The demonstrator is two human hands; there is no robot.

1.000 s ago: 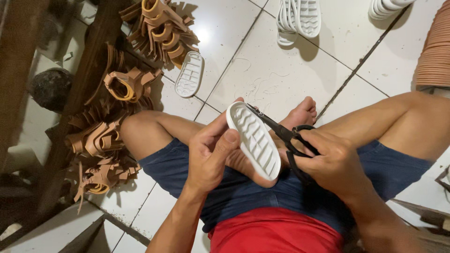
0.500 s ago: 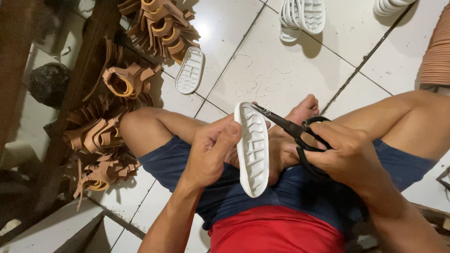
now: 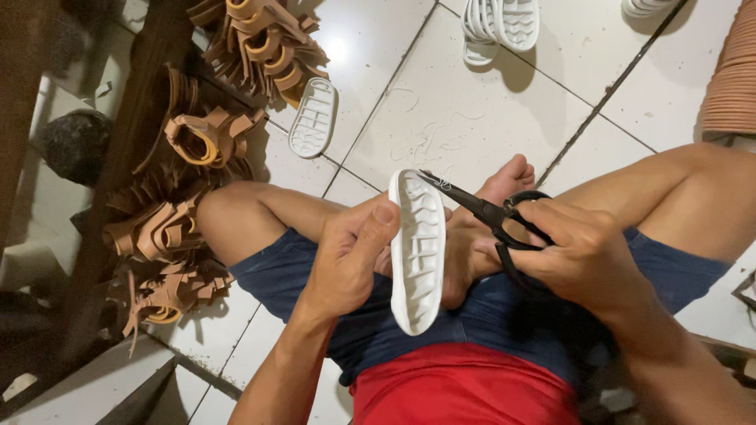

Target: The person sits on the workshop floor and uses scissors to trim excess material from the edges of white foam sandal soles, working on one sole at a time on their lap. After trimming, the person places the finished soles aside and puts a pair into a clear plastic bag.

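A white tiled floor (image 3: 472, 118) with dark grout lines carries everything. 1 white shoe sole (image 3: 313, 118) lies tread-up just beside a heap of tan leather sandal straps (image 3: 260, 43). More tan straps (image 3: 169, 236) are piled along the left, by a dark wooden beam (image 3: 130, 157). A small stack of white soles (image 3: 504, 24) rests near the top edge. The seated person's bare foot (image 3: 508, 177) rests on the tiles.
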